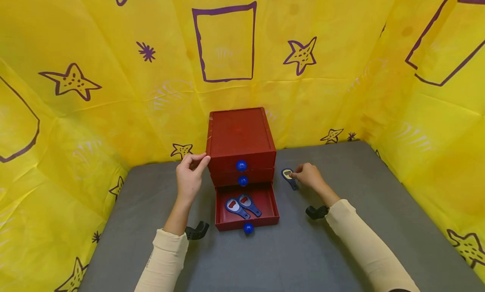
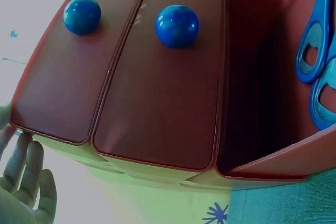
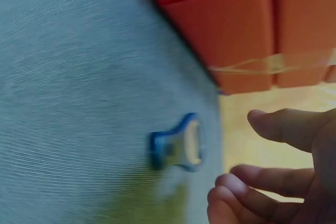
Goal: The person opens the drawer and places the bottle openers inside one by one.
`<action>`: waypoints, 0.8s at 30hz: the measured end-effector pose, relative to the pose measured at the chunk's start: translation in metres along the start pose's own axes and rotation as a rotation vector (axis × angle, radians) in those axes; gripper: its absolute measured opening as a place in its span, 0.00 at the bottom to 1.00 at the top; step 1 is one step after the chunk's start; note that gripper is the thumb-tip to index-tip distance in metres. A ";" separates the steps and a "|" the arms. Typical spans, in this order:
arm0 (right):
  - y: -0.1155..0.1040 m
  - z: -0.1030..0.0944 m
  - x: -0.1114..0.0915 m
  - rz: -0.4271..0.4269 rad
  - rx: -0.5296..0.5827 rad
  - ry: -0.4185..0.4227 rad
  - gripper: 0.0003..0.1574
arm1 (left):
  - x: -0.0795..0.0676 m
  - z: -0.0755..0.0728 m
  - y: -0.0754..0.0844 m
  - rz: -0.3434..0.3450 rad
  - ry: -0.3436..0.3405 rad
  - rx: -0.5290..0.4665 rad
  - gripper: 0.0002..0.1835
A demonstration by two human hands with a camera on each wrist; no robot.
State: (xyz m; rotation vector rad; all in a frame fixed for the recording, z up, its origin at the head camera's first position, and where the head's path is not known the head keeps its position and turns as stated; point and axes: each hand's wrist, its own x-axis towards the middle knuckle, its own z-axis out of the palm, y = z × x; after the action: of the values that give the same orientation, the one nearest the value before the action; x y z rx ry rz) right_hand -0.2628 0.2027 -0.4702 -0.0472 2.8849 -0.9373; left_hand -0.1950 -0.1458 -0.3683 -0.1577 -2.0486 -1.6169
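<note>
A red drawer unit [image 1: 242,132] with blue round knobs stands in the middle of the table, its bottom drawer [image 1: 267,199] pulled out. Two blue bottle openers [image 1: 237,207] lie inside that drawer, one overlapping the other; they also show at the right of the left wrist view. My left hand [image 1: 189,176] holds the unit's upper left front corner between thumb and fingers. Over a third bottle opener [image 1: 288,178], right of the unit, hovers my right hand [image 1: 308,175]. In the right wrist view its thumb and fingers are parted, with a gap to this opener [image 3: 181,142].
Grey cloth covers the table [image 1: 280,258]. Yellow fabric [image 1: 170,94] with purple drawings hangs behind the unit and along both sides. Black wrist mounts [image 1: 198,231] project from both wrists, close over the table.
</note>
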 end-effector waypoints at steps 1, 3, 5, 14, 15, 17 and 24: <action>0.001 0.004 0.000 0.018 -0.011 0.013 0.19 | 0.000 0.000 0.000 0.001 0.000 0.000 0.12; 0.004 0.011 0.000 0.037 -0.032 0.033 0.19 | -0.001 0.000 0.001 0.000 0.001 0.001 0.12; 0.006 0.018 0.000 0.046 -0.044 0.050 0.19 | -0.001 0.001 0.001 -0.001 0.000 0.001 0.12; 0.005 0.032 0.001 0.053 -0.082 0.111 0.21 | -0.001 0.001 0.000 -0.002 0.018 -0.013 0.11; 0.004 0.033 0.001 0.051 -0.091 0.113 0.20 | -0.001 0.001 0.000 -0.001 0.019 -0.013 0.11; 0.003 0.033 0.001 0.044 -0.108 0.116 0.19 | -0.001 0.001 0.000 -0.002 0.019 -0.011 0.11; 0.004 0.034 0.001 0.005 -0.127 0.139 0.14 | -0.001 0.002 0.000 -0.009 0.016 -0.006 0.11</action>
State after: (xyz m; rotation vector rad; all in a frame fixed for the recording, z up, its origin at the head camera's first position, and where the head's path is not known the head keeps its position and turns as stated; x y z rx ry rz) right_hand -0.2601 0.1859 -0.5004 0.0149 3.0674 -0.7844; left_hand -0.1944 -0.1440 -0.3691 -0.1374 -2.0355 -1.6248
